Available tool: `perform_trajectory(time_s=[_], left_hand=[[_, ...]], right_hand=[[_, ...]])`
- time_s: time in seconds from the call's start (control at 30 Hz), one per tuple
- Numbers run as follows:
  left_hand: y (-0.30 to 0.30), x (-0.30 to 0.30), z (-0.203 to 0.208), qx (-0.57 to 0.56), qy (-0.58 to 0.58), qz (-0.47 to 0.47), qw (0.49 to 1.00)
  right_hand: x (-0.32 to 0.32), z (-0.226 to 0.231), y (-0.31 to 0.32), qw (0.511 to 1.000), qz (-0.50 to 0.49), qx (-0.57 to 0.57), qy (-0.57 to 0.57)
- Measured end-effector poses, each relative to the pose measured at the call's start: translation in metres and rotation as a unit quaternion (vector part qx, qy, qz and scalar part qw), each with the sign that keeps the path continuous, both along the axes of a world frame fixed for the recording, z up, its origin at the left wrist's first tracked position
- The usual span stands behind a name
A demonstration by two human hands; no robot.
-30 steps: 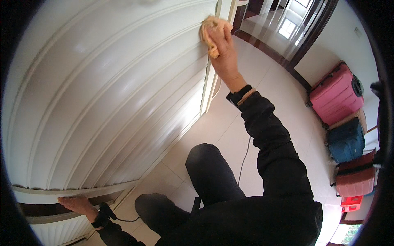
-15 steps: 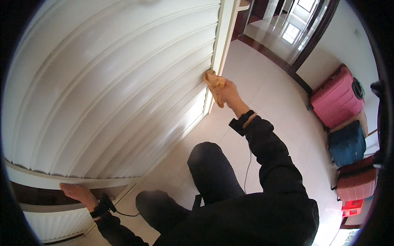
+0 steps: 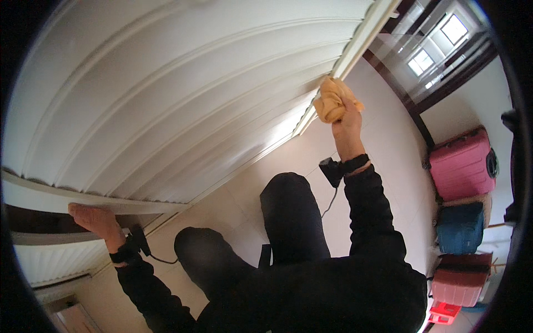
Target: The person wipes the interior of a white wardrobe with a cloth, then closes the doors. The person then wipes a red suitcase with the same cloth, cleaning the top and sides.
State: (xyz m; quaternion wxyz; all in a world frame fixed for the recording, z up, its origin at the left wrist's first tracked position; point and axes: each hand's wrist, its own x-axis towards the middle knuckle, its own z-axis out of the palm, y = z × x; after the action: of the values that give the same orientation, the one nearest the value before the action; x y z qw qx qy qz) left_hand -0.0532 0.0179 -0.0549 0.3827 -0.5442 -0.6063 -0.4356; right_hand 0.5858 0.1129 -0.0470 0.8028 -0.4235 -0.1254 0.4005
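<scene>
A large white slatted door stands open and fills the left and upper part of the head view. My left hand grips its near edge, at the lower left, the fingers partly hidden. On the far side, my right hand is closed round a crumpled yellow cloth. That cloth touches the door's far edge frame. Each wrist carries a black strap with a small dark device and a cable.
Below the left hand is another white slatted panel, with a dark gap above it. Along the right wall stand a pink suitcase, a blue bag, a reddish suitcase and a red plastic item. A glass-panelled doorway lies at the far right.
My right hand and the cloth have shifted along the door's far edge, and the cloth looks more bunched. The left hand keeps its hold on the near edge. The whole view has turned somewhat.
</scene>
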Motion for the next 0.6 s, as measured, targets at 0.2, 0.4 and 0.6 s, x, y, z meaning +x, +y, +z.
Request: perform_trajectory(time_s=[0.2, 0.4, 0.6], left_hand=[[-0.004, -0.023, -0.017, -0.085, -0.229, -0.116, 0.963], [-0.006, 0.012, -0.010, -0.018, -0.104, -0.062, 0.992], [-0.009, 0.018, 0.005, -0.019, -0.403, -0.206, 0.891]], right_hand=[[-0.011, -0.023, 0.012, 0.995, 0.064, 0.027, 0.073], [-0.072, -0.045, 0.059, 0.998, -0.026, -0.036, -0.037], [-0.106, -0.072, 0.051, 0.987, -0.013, -0.096, -0.127]])
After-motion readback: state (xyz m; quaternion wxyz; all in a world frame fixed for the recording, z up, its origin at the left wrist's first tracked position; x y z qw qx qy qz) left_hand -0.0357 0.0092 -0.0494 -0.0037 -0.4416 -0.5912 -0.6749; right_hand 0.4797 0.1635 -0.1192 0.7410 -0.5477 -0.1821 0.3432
